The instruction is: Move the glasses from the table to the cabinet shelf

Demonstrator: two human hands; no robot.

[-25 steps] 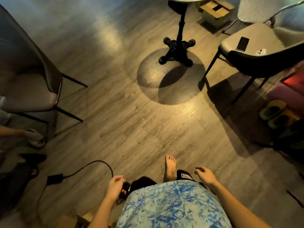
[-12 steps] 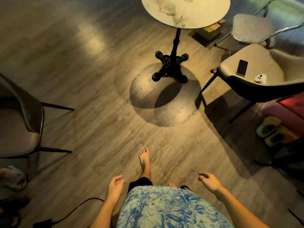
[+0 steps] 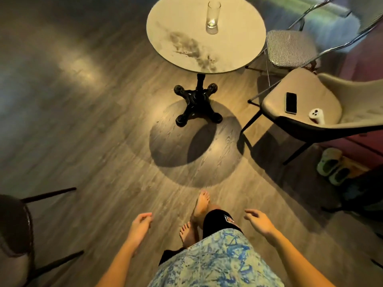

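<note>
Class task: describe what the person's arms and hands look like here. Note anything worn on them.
Both forearms are bare; no sleeves show. The left hand and right hand wear no gloves, and no watch, bracelet or ring is visible. Clothing in view: a blue-and-white patterned top and black shorts with a small patch.

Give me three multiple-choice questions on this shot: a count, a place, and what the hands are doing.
1. How many glasses stand on the round table? A) one B) two C) three
2. The phone lies on: A) the table B) the beige chair seat C) a shelf
3. The left hand and right hand: A) each grip a glass B) hold nothing C) press on the table

Answers: 1 A, a single glass stands there; 2 B, beside a white controller; 3 B, both hang free, fingers loose.
</note>
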